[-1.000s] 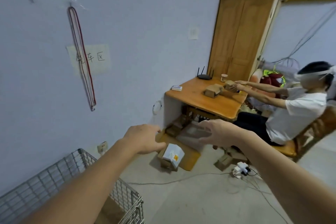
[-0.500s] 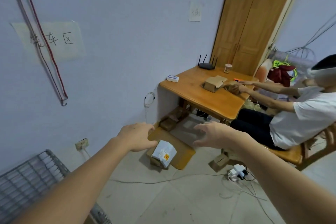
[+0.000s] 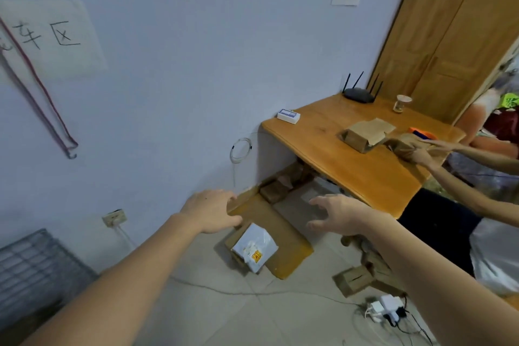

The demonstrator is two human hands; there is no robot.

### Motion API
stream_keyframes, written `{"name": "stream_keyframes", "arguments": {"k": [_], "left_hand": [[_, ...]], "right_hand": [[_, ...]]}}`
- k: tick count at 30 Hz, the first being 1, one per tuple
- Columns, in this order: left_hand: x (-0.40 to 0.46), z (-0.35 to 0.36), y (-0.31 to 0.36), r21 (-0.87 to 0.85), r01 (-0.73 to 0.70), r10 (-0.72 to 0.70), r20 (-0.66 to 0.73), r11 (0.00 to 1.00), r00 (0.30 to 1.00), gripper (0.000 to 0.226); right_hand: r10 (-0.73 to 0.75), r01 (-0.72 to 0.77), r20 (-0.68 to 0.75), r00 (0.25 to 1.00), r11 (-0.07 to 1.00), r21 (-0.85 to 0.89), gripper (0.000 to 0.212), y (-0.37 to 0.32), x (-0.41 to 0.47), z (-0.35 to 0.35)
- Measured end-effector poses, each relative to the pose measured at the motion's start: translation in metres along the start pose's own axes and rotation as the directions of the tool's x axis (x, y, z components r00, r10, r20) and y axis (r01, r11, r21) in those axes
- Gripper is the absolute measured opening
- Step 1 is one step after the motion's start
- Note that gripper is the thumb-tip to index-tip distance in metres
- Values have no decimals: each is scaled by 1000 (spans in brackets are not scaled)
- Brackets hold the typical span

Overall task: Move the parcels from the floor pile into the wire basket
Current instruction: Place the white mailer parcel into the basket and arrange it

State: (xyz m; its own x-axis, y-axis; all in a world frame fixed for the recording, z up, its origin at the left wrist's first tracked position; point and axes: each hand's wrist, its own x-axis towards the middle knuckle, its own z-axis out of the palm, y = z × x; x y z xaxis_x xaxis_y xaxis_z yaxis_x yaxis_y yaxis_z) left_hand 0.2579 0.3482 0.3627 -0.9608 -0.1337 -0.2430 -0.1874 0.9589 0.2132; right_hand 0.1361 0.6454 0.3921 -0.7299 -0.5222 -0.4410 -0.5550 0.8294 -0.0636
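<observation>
Cardboard pile: brown parcels (image 3: 269, 222) lie on the floor against the wall, under and beside the wooden table (image 3: 351, 157); a long flat box sits in the middle, smaller boxes behind it under the tabletop.
White parcel: a small white mailer (image 3: 254, 247) with a yellow label rests on a small box at the near end of the flat box, tilted.
Stray box: one more small carton (image 3: 354, 279) lies apart on the tiles, near the table leg.
Left hand: left hand (image 3: 211, 211) reaches out over the far end of the flat box, palm down, fingers loosely bent, holding nothing; whether the fingertips touch the cardboard I cannot tell.
Right hand: right hand (image 3: 335, 213) is stretched forward beside it, fingers spread wide and slightly curved, empty, in the air above the pile.
Wire basket: grey wire basket (image 3: 33, 270) at the lower left edge, well apart from the pile; blurred, contents not readable.
Table top: black router (image 3: 359, 94), paper cup (image 3: 401, 102), small white box (image 3: 288, 116), open carton (image 3: 362, 136).
Second person: seated at the right, both hands on a brown package (image 3: 404, 146) on the table.
Floor: power strip (image 3: 386, 310) with plugs and cables on the tiles at lower right.
Wall: paper sign (image 3: 53, 36) with handwritten characters, red cord (image 3: 42, 93) hanging across it.
</observation>
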Motion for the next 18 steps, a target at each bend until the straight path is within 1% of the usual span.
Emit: {"name": "stream_keyframes", "arguments": {"k": [5,8,10,13,16,18], "left_hand": [[52,20,10,-132,196,-194,28,972,981,72],[74,35,7,-158,294,-290,50,943,956,71],[88,47,-1,-203,349,-340,79,915,937,75],[118,72,-18,-252,419,-393,151,872,907,80],[159,107,-35,-267,472,-422,225,841,878,70],[190,141,-47,-299,487,-422,258,821,869,62]], "right_hand": [[-91,96,52,994,991,-95,77,44,101,-20],[-157,170,112,981,977,-126,71,55,158,-21],[-188,203,138,972,974,-103,71,55,195,-16],[-191,202,215,958,979,-26,75,51,251,6],[-173,173,300,938,985,26,75,51,307,42],[-153,141,328,932,988,61,74,53,340,68]]}}
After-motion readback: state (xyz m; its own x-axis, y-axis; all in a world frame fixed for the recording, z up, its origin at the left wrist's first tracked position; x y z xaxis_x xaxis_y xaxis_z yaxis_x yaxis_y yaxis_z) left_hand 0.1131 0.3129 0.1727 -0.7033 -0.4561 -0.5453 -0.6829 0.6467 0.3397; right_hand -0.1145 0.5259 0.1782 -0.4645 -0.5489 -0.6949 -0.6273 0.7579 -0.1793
